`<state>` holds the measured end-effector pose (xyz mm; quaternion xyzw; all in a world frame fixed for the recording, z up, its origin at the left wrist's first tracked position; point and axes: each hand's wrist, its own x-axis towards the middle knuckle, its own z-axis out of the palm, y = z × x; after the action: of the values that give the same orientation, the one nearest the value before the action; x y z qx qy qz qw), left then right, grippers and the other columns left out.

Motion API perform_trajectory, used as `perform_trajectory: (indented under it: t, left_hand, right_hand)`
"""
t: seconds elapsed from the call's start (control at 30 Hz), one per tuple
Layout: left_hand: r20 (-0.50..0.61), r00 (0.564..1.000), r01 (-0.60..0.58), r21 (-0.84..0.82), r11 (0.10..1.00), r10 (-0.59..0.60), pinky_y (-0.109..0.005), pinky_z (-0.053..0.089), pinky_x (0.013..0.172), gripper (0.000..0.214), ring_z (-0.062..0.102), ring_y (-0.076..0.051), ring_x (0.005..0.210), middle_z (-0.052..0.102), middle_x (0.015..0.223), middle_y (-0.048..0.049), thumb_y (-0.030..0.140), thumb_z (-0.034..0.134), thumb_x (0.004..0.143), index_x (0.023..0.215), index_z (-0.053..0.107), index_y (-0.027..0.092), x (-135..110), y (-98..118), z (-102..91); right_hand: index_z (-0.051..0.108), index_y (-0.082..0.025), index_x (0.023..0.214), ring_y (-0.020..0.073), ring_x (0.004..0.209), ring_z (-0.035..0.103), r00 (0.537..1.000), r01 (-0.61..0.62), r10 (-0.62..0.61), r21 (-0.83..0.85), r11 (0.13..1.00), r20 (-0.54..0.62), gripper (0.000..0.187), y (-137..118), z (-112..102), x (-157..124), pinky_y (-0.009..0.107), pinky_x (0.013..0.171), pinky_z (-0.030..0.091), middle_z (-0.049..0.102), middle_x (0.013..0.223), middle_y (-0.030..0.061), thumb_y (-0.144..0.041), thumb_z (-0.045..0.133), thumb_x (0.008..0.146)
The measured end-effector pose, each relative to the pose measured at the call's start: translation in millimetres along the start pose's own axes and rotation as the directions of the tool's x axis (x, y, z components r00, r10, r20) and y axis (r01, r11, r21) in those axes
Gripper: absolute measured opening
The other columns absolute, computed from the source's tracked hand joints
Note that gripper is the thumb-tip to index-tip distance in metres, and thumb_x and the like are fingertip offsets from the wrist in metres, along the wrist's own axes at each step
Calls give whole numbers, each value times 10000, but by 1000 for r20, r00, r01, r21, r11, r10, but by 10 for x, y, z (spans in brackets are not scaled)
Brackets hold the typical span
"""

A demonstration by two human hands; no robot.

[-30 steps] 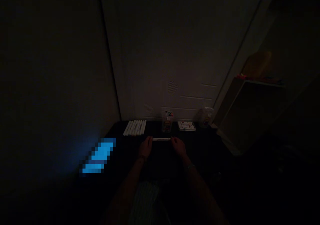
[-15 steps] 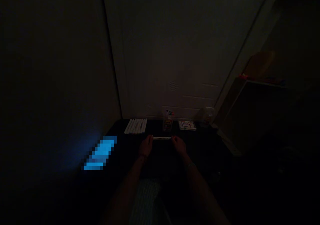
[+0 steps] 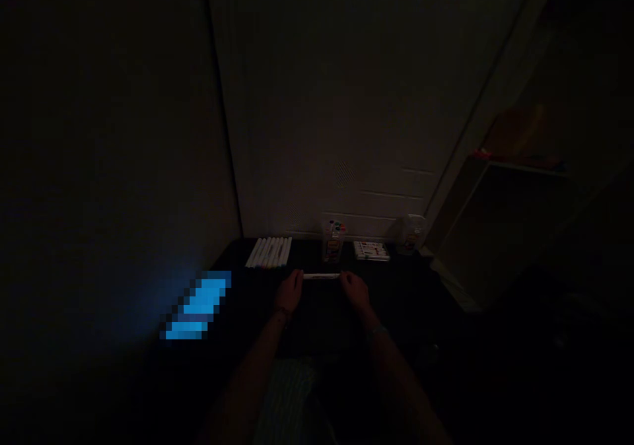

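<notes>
The room is very dark. My left hand and my right hand each pinch one end of a white marker, held level between them above a dark table. Behind my left hand several white markers lie side by side in a row. A clear cup of markers stands just behind the held marker.
A flat pack with coloured print lies right of the cup, and a pale container stands beyond it by the wall. A glowing blue screen is at the table's left. A dark box-like unit stands to the right.
</notes>
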<state>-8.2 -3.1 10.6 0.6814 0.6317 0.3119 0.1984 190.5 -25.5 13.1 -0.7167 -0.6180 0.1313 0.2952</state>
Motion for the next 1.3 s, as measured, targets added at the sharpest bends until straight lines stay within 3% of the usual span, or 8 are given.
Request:
perform_trajectory:
  t: [0.17,0.4,0.9,1.03,1.3]
  left_hand:
    - [-19,1000,-20,-5,1000,20,-210,349,695,351,549,-143,865,602,965,-54,402,252,839,1010,499,220,8,-9,7]
    - [11,1000,13,-28,1000,-12,-210,355,685,350,557,-146,854,606,960,-62,410,256,835,1014,497,229,38,-39,14]
    - [-24,999,-49,-1,999,49,-216,355,683,392,560,-148,835,604,950,-60,443,225,833,1015,495,225,56,-96,78]
    - [-34,999,-41,-6,999,41,-217,354,694,390,555,-150,857,602,958,-69,429,227,837,1020,497,217,47,-82,71]
    - [0,1000,12,-27,1000,-12,-215,350,678,379,557,-149,841,606,937,-66,424,234,838,999,504,215,8,19,-6]
  right_hand:
    - [585,-234,919,122,762,537,1000,0,0,-6,1000,0,476,3,21,19,188,628,323,609,835,21,-508,208,827]
    - [588,-227,858,104,714,532,999,22,-22,6,1000,-24,483,17,45,18,174,597,316,613,790,4,-501,192,834]
    - [584,-228,834,108,710,532,1000,23,-23,-15,1000,14,517,-3,-8,1,184,574,310,610,804,3,-523,159,830]
    - [586,-230,868,112,737,533,1000,-5,5,-8,1000,25,504,-15,-15,-7,187,609,327,611,816,6,-514,171,832]
    - [534,-233,1055,140,940,502,997,30,-29,-3,1000,65,392,-71,-133,-65,220,777,334,571,1030,34,-381,225,864]
